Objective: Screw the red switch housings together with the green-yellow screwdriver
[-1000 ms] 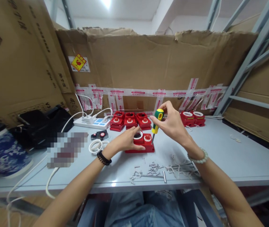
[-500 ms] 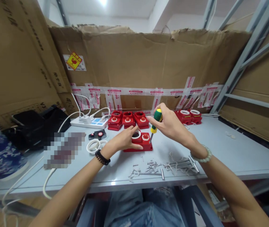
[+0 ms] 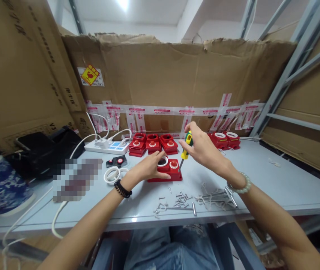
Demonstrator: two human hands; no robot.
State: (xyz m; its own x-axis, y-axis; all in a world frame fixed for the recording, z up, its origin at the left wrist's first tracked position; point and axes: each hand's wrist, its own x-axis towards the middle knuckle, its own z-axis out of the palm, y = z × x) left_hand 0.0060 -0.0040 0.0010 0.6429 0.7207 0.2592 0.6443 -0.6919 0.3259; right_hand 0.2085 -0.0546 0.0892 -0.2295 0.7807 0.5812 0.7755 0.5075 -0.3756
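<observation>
Two hands at one red housing (image 3: 167,172) near the middle of the grey table (image 3: 275,183).
From my remote seat I see the left hand (image 3: 148,168) lying on the housing's left side, fingers loosely curled, while the right hand (image 3: 203,148) grips a green-and-yellow screwdriver (image 3: 185,148), tip down at the right corner. Loose screws (image 3: 176,200) lie nearer; three more red housings (image 3: 152,143) sit farther back.

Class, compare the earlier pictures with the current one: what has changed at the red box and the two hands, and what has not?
Little has moved. The right hand still grips the screwdriver, its tip at the red box's right corner; the fingers now wrap further over the handle. The left hand stays pressed on the box. The screws and the red row behind lie as before.
</observation>
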